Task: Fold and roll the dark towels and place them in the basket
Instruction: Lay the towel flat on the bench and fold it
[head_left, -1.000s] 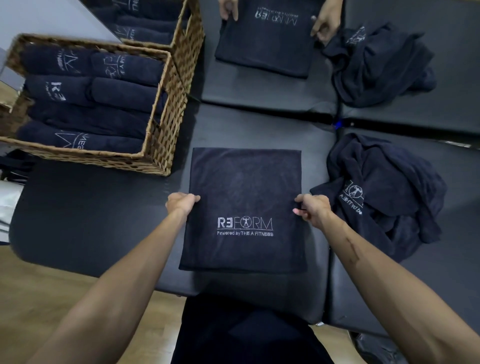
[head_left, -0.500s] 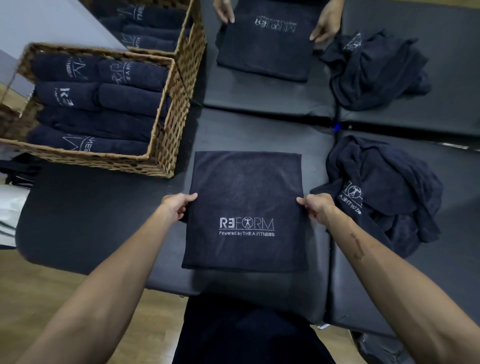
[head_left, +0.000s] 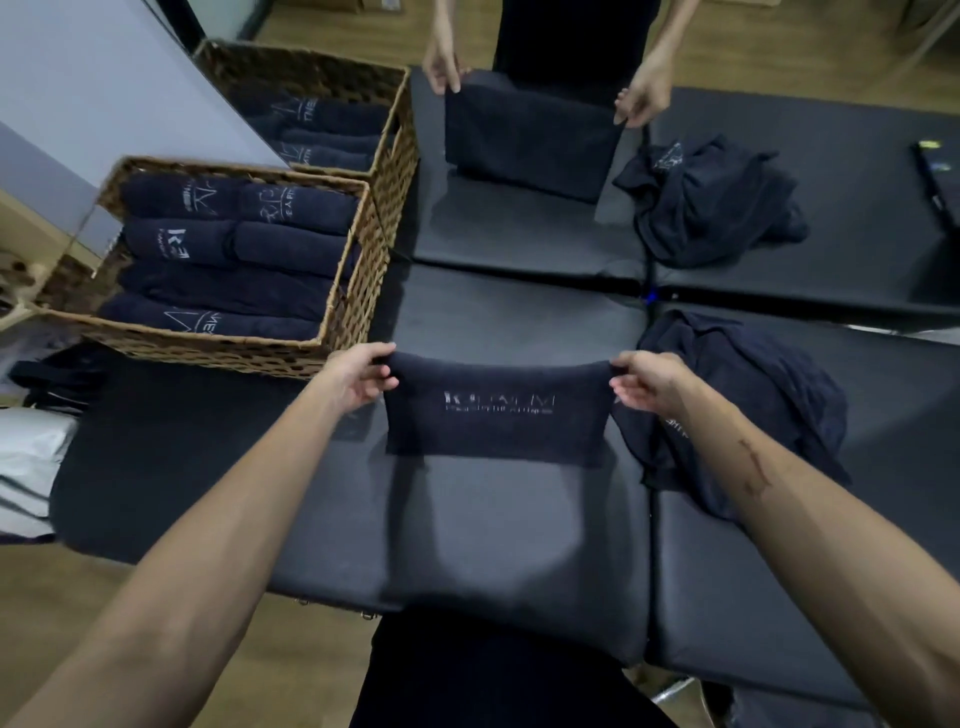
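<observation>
Black padded tables (head_left: 519, 545) pushed together fill most of my view, with wooden floor below and a pale wall at the left. I see my left hand (head_left: 358, 382) and my right hand (head_left: 649, 384) each pinching one upper corner of a dark navy towel with white printed letters (head_left: 498, 415); the fingers and thumbs are curled on the cloth. The towel is lifted off the pad, stretched flat between both hands, and its lower edge hangs just above the table surface. I judge that I am in the middle of a fold, not yet at the rolling. At the left stands a rectangular woven wicker basket (head_left: 343, 291), and inside it lie several rolled dark towels (head_left: 223, 249) in rows, so a good part of the work is already done. A second wicker basket (head_left: 395, 156) behind it also holds rolls. At my right, just beside the towel I hold, lies a crumpled heap of dark towels (head_left: 753, 395) that are not folded, so more towels remain. Across the table another person's two hands (head_left: 634, 98) hold up another dark towel (head_left: 530, 140), and another heap of loose dark towels (head_left: 706, 202) lies beside it. My towel must be folded, rolled and put into the basket.
</observation>
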